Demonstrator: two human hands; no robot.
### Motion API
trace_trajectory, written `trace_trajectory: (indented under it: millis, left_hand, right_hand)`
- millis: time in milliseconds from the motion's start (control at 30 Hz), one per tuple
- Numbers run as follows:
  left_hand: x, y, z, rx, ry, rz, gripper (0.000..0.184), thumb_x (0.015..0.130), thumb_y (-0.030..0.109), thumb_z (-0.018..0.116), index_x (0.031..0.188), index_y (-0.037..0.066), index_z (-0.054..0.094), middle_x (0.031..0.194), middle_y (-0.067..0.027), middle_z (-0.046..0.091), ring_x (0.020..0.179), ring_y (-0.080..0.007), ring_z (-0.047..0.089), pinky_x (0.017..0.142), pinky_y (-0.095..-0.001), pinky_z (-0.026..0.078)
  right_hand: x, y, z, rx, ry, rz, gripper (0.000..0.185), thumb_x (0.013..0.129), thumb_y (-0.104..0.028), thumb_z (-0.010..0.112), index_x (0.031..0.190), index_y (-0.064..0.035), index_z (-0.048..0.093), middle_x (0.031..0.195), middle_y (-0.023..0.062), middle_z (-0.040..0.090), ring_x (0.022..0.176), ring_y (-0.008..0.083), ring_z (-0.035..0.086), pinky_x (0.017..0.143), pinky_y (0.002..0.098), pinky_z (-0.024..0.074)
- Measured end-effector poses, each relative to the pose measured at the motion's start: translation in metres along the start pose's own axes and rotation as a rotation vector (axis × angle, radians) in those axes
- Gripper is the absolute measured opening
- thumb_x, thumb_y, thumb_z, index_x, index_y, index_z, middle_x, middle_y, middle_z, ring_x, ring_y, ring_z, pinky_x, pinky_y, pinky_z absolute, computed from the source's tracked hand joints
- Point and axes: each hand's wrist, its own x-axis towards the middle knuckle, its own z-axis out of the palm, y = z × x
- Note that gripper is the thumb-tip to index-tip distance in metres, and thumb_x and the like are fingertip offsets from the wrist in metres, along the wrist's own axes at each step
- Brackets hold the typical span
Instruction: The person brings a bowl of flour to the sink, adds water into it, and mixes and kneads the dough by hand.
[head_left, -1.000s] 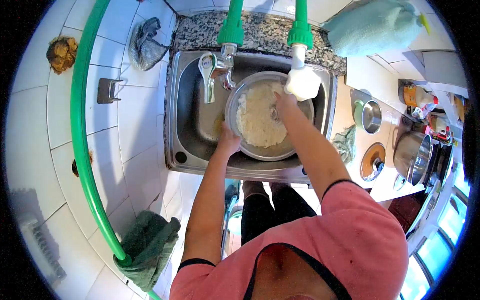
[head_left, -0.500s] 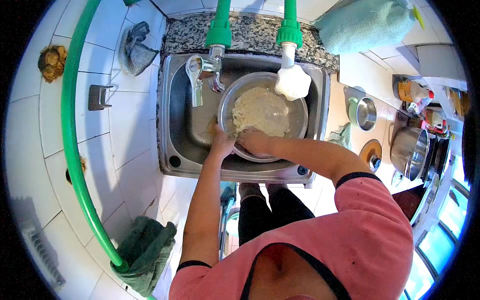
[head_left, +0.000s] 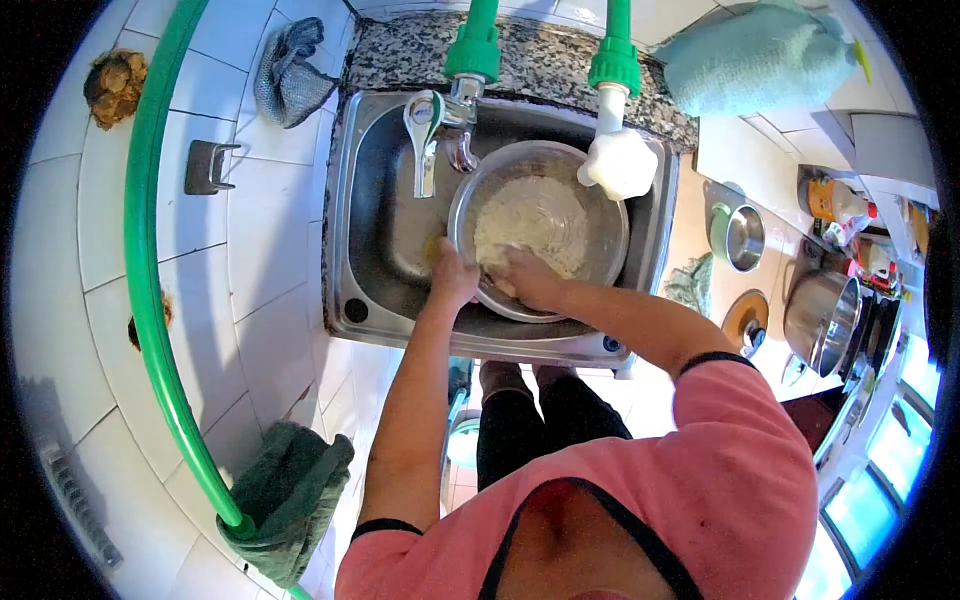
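A round metal bowl (head_left: 606, 250) stands in the steel sink (head_left: 375, 240), with a pale, wet, grainy mass (head_left: 535, 212) in it. My left hand (head_left: 455, 273) grips the bowl's left rim, its fingertips partly hidden. Inside the bowl, my right hand (head_left: 525, 278) is sunk at the lower left of the pale mass; its fingers are partly covered, and whether they are spread or closed does not show. A chrome faucet (head_left: 424, 150) is above the sink's left part, and a white tap (head_left: 620, 164) overhangs the bowl's upper right edge.
Green pipes (head_left: 150, 260) run along the tiled wall and above the sink. A dark green cloth (head_left: 285, 500) hangs at lower left. On the right counter are a small pot (head_left: 743, 238), a glass lid (head_left: 740, 318), a cloth (head_left: 690, 285) and a large steel pot (head_left: 815, 310).
My right hand has moved from the bowl's upper right to its lower left, then slightly inward from the rim. The pale mass has changed shape. My left hand stays at the rim.
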Motion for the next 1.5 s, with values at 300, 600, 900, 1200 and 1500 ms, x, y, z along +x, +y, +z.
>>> trace_trajectory:
  millis: [300,600,900,1200,1500]
  left_hand:
    - [0.013,-0.018,0.007,0.135,0.065,0.172,0.046,0.072,0.005,0.052,0.111,-0.007,0.03,0.1,-0.0325,0.048,0.091,-0.0459,0.05,0.084,-0.0429,0.039]
    - [-0.003,-0.003,0.005,0.086,0.011,-0.001,0.039,0.072,0.001,0.051,0.104,-0.005,0.029,0.093,-0.0289,0.049,0.073,-0.0378,0.059,0.056,-0.0399,0.052]
    - [0.001,0.0,0.008,0.078,0.026,0.077,0.043,0.073,0.0,0.051,0.108,-0.003,0.026,0.089,-0.0266,0.05,0.064,-0.0354,0.06,0.044,-0.0367,0.053]
    - [-0.005,0.003,0.01,0.072,0.036,0.094,0.044,0.074,0.001,0.05,0.11,-0.003,0.024,0.092,-0.0273,0.051,0.067,-0.0366,0.06,0.043,-0.0361,0.053]
    - [-0.001,0.009,0.008,0.228,0.081,0.123,0.045,0.074,0.005,0.053,0.111,-0.005,0.029,0.101,-0.028,0.048,0.085,-0.0414,0.055,0.074,-0.0442,0.047]
  right_hand:
    - [-0.043,0.055,-0.054,-0.128,-0.109,0.133,0.06,0.072,-0.007,0.056,0.127,-0.0224,0.038,0.131,0.019,0.03,0.119,0.0376,0.031,0.099,0.0485,0.0249]
    - [0.034,0.073,-0.008,-0.041,0.103,0.014,0.057,0.071,-0.021,0.06,0.124,-0.0301,0.042,0.134,0.0188,0.026,0.12,0.0378,0.029,0.097,0.0483,0.0258]
    - [0.004,-0.009,-0.012,0.072,0.422,-0.195,0.035,0.08,-0.023,0.049,0.112,-0.0086,0.053,0.112,0.0196,0.05,0.098,0.0319,0.052,0.084,0.042,0.0419]
    - [-0.058,0.02,-0.047,-0.018,-0.117,0.168,0.036,0.082,-0.018,0.046,0.118,-0.0154,0.049,0.127,0.018,0.036,0.111,0.0358,0.042,0.092,0.0442,0.0363]
    - [0.045,0.085,0.001,0.234,0.302,0.217,0.037,0.078,-0.011,0.047,0.113,-0.0192,0.053,0.13,0.0143,0.033,0.109,0.037,0.042,0.093,0.0423,0.036]
